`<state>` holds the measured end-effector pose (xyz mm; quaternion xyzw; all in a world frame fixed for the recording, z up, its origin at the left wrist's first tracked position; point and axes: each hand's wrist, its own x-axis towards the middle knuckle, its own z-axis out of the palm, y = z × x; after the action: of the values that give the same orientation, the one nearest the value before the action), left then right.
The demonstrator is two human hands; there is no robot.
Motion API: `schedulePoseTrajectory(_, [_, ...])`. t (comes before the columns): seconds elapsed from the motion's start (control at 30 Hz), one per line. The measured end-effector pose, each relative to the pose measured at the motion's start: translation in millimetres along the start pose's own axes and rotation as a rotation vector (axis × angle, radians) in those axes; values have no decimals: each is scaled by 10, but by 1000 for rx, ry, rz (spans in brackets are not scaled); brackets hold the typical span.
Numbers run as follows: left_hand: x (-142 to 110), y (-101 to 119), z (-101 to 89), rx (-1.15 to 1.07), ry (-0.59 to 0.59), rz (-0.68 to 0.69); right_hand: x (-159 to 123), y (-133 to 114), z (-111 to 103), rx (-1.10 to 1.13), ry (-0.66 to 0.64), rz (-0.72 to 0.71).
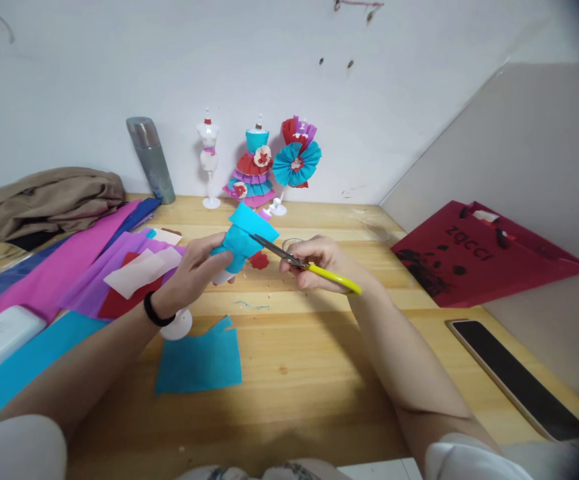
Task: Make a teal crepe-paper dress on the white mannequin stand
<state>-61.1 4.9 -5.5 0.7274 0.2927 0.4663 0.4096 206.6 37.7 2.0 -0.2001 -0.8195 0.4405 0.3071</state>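
Observation:
My left hand (200, 265) is closed around a small white dress form, tilted, with its round base (176, 325) showing below my wrist. Blue crepe paper (244, 237) wraps the form's upper part, and a flap sticks out past its top. In my right hand (318, 259) is a pair of scissors (333, 276) with yellow handles. Their dark blades reach left to the blue paper at the flap; whether paper lies between them I cannot tell. A cut piece of blue crepe paper (202, 363) lies on the table below my left hand. Near the blades sits a red paper flower shape (258, 260).
Along the wall stand a bare dress form (209, 160), two decorated ones (256, 163) (296, 163) and a metal flask (152, 160). Coloured crepe sheets (64, 260) and brown cloth (54, 200) lie left. At right are a red bag (489, 260) and a phone (514, 377).

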Motion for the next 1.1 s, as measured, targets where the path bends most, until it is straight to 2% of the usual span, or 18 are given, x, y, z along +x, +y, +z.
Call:
schedulePoseTrajectory(0.23, [12, -16, 6, -35, 5, -9, 21, -50, -32, 9, -40, 28])
schedulePoseTrajectory(0.4, [21, 17, 30, -110, 30, -79, 31, -84, -44, -23, -96, 57])
schedulePoseTrajectory(0.6, [41, -15, 77, -343, 93, -218, 22, -142, -21, -73, -217, 47])
schedulePoseTrajectory(0.83, [57, -128, 96, -689, 33, -252, 22, -142, 25, -44, -421, 115])
schedulePoseTrajectory(0.9, [55, -154, 93, -762, 34, -285, 29, -147, 37, -56, -422, 111])
schedulePoseTrajectory(1.03, [58, -192, 63, -910, 20, -363, 31, -164, 28, -221, -286, 92])
schedulePoseTrajectory(1.1, [68, -204, 38, -978, -9, -410, 23, -165, 7, -199, -307, 72])
